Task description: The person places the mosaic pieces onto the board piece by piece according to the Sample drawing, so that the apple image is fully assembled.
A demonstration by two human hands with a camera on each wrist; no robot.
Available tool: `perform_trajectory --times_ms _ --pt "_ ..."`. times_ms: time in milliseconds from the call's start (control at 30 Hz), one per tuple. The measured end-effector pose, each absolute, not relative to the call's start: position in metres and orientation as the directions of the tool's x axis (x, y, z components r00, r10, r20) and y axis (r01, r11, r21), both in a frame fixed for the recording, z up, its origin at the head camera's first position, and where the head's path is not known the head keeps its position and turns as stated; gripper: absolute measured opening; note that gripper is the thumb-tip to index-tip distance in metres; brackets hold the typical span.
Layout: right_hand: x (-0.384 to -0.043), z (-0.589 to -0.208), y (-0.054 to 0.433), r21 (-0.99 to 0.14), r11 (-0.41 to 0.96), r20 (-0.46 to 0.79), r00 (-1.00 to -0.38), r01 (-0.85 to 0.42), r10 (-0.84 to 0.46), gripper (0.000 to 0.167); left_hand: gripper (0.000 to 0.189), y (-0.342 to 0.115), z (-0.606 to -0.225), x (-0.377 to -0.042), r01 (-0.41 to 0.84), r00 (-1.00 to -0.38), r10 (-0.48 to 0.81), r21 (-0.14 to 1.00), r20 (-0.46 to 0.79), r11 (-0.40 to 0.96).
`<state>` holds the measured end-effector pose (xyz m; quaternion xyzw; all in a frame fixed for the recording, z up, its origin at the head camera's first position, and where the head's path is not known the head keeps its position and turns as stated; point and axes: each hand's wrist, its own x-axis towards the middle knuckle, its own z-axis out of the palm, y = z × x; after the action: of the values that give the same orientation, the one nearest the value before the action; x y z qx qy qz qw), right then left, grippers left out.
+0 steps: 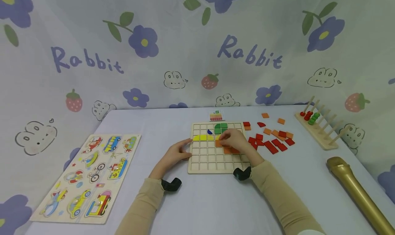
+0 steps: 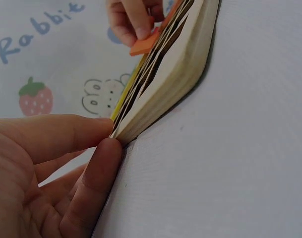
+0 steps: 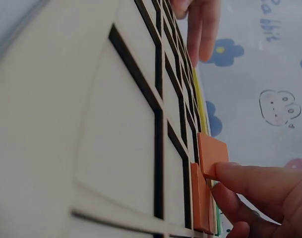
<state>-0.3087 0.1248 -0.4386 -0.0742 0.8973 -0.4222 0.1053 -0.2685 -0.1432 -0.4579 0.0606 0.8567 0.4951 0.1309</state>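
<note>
Approx. halfway by my read, going by tiles in vs. tiles loose. Grid board (image 1: 203,165) flat on bench (image 1: 210,200), between L hand (image 1: 176,152) and R hand (image 1: 237,141).

Done: green tiles (image 1: 220,127) and blue piece (image 1: 210,132) in board's far part, yellow tiles (image 1: 203,137) in a band across it, a few orange tiles (image 1: 227,150) on its R half. Partly hidden by R hand, so no exact count.

Left, prob.: near rows of board, bare, no red seen there. Red tiles (image 1: 271,147) plus spare orange loose R of board. Card (image 1: 216,115) w/ similar colour bands behind board.

Hands: R pinching orange tile (image 3: 212,151) at board's surface, tilted, apparently not seated. L w/ thumb + index extended, touching board's L edge, not wrapped round.

Room: plenty on board's near side, also L toward vehicle puzzle (image 1: 84,180). Tighter R of board: loose tiles close to edge, bead rack (image 1: 316,131) farther out.
</note>
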Motion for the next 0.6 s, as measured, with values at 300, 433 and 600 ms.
perform_trajectory --times_ms 300,433,600 --pt "-0.306 -0.439 0.118 -0.697 0.713 -0.093 -0.974 -0.084 -0.206 0.010 0.063 -0.144 -0.459 -0.270 -0.026 -0.961 0.225 0.861 -0.161 0.508" --pt "-0.304 -0.439 0.129 -0.781 0.621 -0.074 -0.977 -0.068 -0.201 0.018 0.063 -0.144 -0.460 -0.269 -0.029 -0.960 0.229 0.867 -0.163 0.497" --pt "-0.307 -0.429 0.166 -0.866 0.500 -0.062 -0.986 -0.023 -0.154 0.027 0.063 -0.143 -0.460 -0.268 -0.024 -0.960 0.231 0.869 -0.158 0.494"
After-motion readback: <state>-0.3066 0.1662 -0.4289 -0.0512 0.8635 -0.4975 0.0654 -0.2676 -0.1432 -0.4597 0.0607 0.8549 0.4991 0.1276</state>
